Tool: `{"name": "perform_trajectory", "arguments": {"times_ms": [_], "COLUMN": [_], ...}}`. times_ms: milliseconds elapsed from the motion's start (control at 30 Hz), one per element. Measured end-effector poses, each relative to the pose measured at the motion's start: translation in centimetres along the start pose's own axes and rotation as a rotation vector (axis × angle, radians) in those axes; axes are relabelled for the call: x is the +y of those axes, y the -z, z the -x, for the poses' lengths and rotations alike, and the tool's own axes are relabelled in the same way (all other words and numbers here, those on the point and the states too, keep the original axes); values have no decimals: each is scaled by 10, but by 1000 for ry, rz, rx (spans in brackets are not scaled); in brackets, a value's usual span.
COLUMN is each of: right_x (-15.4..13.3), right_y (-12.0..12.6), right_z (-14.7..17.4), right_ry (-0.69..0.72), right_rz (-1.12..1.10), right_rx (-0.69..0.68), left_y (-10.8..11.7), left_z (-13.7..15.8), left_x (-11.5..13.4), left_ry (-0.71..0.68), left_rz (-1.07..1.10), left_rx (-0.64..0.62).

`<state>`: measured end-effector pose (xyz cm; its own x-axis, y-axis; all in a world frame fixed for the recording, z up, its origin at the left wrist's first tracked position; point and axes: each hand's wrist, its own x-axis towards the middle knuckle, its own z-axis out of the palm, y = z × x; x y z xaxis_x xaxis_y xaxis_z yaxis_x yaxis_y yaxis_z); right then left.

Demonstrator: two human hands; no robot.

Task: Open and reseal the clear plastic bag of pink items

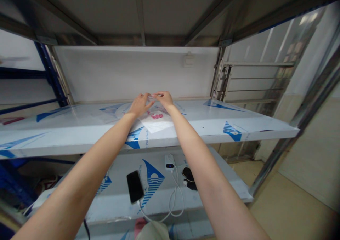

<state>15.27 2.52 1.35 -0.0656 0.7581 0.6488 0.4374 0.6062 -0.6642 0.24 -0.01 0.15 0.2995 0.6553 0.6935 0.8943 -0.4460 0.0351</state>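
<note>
A clear plastic bag [156,121] with pink print is lying on the upper shelf [239,118]; its far edge is pinched by the left hand [140,104] and the right hand [165,98], fingertips almost meeting. A phone [135,186] is lying on the shelf below.

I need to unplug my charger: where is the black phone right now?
In the head view, the black phone lies on the lower shelf, below the left forearm, just left of the white power bank and its looped white cable.

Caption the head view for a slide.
Both hands, left hand and right hand, pinch a clear plastic bag of pink pieces on a steel shelf.
</note>
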Motion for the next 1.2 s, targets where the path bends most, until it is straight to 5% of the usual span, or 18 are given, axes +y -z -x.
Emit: {"name": "perform_trajectory", "arguments": {"times_ms": [133, 300, 533, 900, 1000, 1200], "right_x": [-4, -6, -3, 6, 3, -4], "right_y": [5, 10, 6, 2, 2, 7], "right_z": [1, 6, 13, 13, 13, 5], "right_ry": [-8, -182, -193, -151, -162, -140], "right_rz": [57, 296, 508, 478, 512, 288], "right_rx": [5, 42, -475, -588, -528, -59], "left_y": [0, 2, 1, 1, 1, 1], "left_z": [0, 1, 0, 0, 0, 0], "left_x": [-2, -3, -6, -6, -5, -5], "left_ry": [4, 55, 97, 91, 91, 68], "left_rz": [-9, -53, -77, -97, -101, -76], "left_rx": [7, 23, 43, 46, 45, 17]}}
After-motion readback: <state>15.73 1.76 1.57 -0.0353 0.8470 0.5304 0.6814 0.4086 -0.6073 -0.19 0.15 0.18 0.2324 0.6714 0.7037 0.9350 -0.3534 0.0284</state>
